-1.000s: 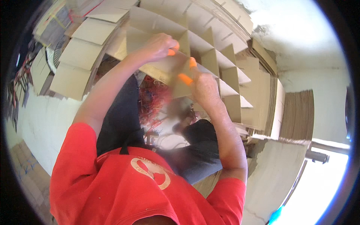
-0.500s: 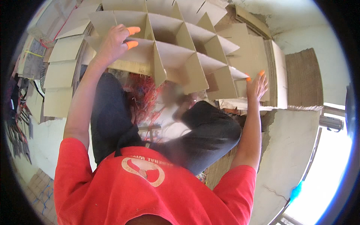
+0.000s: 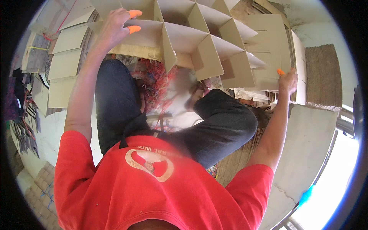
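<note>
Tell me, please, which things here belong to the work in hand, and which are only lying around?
In hand:
- cardboard divider grid, gripped by the left hand
- stack of flat slotted cardboard sheets, touched by the right hand

Lying about:
- flat cardboard pieces at the left
- tangle of red string
- corrugated sheet

Place: a small cardboard packing workshop.
Stock: flat cardboard sheets (image 3: pixel 63 57) lie stacked on the left, and a pile of corrugated board (image 3: pixel 324 76) stands on the right.
Product: a slotted cardboard divider grid (image 3: pixel 199 42) fills the top of the view.
Floor: bare concrete (image 3: pixel 306 153), with red string scraps (image 3: pixel 157 76) lying about.
</note>
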The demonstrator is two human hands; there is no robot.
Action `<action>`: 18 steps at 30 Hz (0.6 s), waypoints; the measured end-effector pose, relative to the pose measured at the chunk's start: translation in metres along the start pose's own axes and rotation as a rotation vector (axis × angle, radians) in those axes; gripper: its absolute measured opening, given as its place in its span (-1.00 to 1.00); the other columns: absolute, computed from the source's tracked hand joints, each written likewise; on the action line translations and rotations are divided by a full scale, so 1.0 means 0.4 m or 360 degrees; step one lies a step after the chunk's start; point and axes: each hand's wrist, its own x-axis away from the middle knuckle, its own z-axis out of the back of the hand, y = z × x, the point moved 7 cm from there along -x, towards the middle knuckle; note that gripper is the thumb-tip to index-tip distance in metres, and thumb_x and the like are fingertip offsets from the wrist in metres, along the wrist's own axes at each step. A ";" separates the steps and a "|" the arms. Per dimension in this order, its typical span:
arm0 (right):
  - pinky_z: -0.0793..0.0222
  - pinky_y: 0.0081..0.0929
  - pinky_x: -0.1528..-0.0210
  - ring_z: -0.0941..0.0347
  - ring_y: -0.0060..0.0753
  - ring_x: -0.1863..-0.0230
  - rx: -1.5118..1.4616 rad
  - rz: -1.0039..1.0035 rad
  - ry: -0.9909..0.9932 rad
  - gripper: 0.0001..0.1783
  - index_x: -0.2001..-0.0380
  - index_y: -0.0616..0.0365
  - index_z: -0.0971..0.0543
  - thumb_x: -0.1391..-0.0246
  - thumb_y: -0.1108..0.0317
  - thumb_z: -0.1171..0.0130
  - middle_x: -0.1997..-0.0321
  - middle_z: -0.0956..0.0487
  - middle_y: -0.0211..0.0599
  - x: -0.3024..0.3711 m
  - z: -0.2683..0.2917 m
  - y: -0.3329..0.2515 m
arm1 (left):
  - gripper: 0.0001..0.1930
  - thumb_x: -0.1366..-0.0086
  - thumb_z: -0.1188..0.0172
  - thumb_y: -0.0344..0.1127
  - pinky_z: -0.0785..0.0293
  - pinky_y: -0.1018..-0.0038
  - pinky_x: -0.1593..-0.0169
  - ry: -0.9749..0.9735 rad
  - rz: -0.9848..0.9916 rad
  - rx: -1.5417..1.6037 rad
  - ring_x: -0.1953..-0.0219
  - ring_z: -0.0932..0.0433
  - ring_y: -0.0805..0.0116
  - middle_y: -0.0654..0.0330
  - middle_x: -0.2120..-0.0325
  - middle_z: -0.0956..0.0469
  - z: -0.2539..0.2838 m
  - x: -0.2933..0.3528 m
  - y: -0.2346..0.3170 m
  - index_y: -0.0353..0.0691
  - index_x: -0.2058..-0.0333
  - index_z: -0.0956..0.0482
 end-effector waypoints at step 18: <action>-0.26 -0.82 0.72 -0.50 -0.73 0.43 -0.1992 0.1115 0.0308 -0.33 -0.19 0.04 -0.45 0.06 0.65 -0.28 -0.12 -0.54 -0.21 0.417 0.696 -0.537 | -0.73 0.07 -0.41 -0.41 -0.38 0.33 0.05 0.0222 0.0136 0.0346 0.19 -0.45 0.15 0.16 0.40 -0.54 0.094 0.077 -0.134 -0.11 0.30 -0.69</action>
